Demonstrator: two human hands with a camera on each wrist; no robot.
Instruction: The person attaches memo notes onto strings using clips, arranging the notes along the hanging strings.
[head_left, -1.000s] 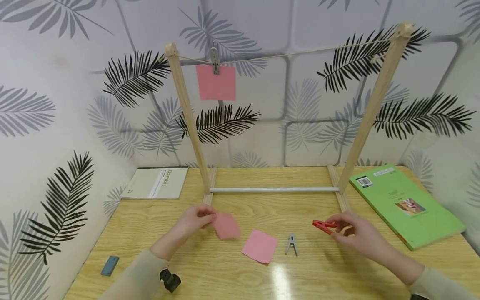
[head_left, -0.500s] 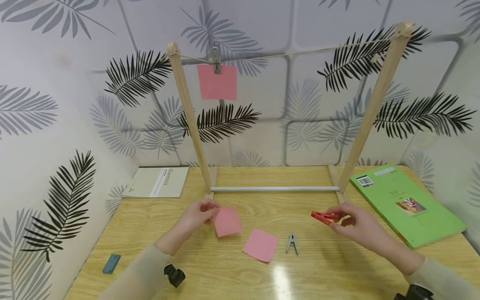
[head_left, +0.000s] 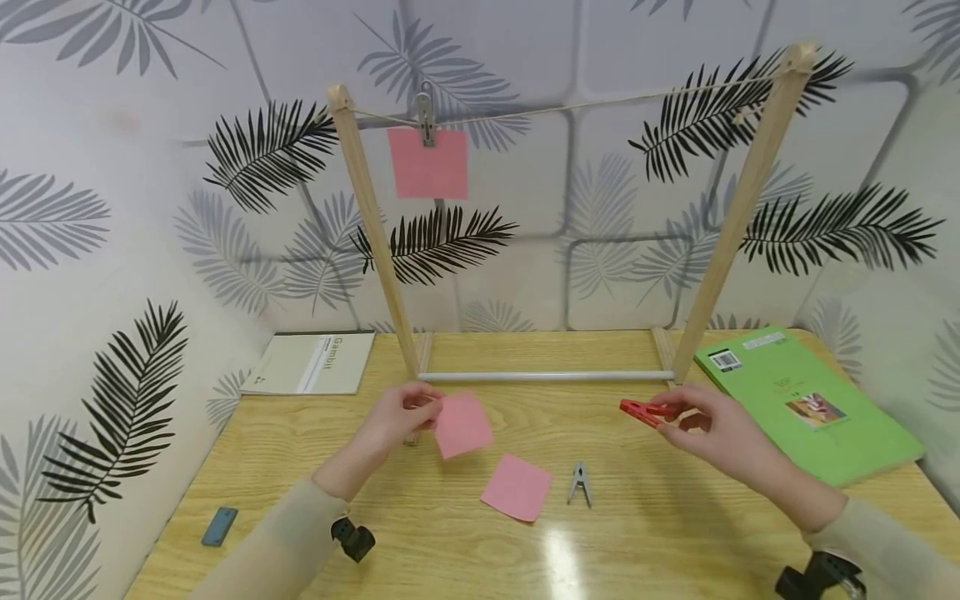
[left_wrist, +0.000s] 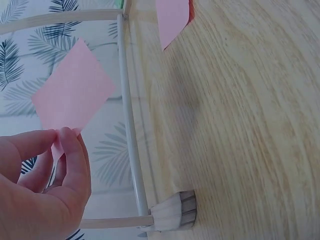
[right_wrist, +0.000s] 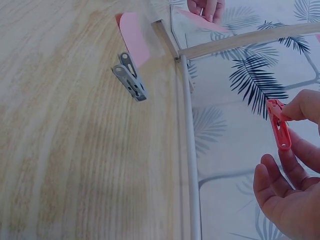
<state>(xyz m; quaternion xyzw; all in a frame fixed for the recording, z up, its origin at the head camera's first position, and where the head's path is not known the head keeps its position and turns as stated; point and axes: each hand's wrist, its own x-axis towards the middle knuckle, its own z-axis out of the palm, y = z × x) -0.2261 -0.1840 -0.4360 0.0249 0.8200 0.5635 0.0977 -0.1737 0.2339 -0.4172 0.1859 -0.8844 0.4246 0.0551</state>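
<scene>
Between thumb and fingertips, my left hand (head_left: 401, 418) pinches a pink paper square (head_left: 462, 425) by one corner, held up off the table; the left wrist view shows the same paper square (left_wrist: 75, 92) fanned upward from the fingertips. My right hand (head_left: 712, 425) holds a red clothespin (head_left: 643, 412) in the air by its handle end, and in the right wrist view the clothespin (right_wrist: 279, 125) sits between thumb and finger. On the table between the hands lie a second pink paper square (head_left: 517, 488) and a grey clothespin (head_left: 580, 484).
A wooden frame (head_left: 375, 225) carries a string (head_left: 570, 109), where a metal clip (head_left: 425, 121) holds another pink paper (head_left: 431, 165). A white bar (head_left: 547, 377) joins its feet. A pale notebook (head_left: 311, 364), a green book (head_left: 810, 408) and a small blue-grey block (head_left: 220, 527) lie around.
My left hand has risen slightly towards the frame, lifting the pink paper with it. My right hand has also moved up a little with the red clothespin.
</scene>
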